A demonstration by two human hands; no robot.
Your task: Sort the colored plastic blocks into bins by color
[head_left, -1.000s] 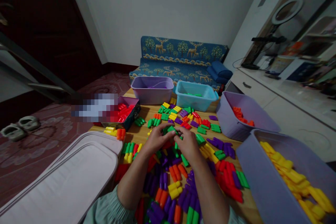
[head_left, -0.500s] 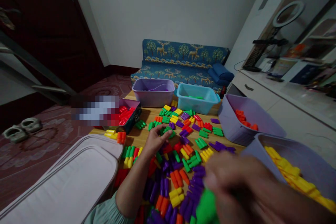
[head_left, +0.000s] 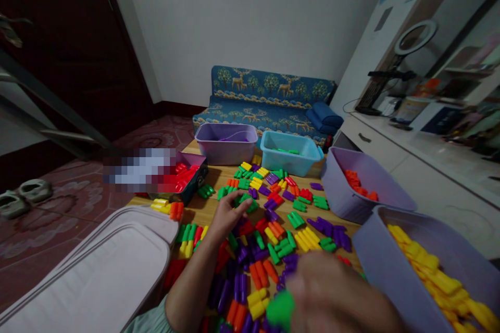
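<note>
Turquoise bin point(head_left: 287, 163), right hand point(head_left: 330, 289), perhaps hiding blocks point(head_left: 307, 239)

At five o'clock the right hand point(head_left: 332, 286) and its green block point(head_left: 280, 308) are blurred. The left hand point(head_left: 227, 216), at seven, partly covers a second green block point(head_left: 252, 206). A pixelated patch point(head_left: 138, 169) masks nine o'clock. Edges crop the lid point(head_left: 89, 286) at eight and a tub point(head_left: 385, 265) at four.

The left hand point(head_left: 228, 214) holds a green block point(head_left: 249, 204); the blurred right hand point(head_left: 332, 287) grips a green piece point(head_left: 279, 311) above scattered blocks point(head_left: 258, 303).
</note>
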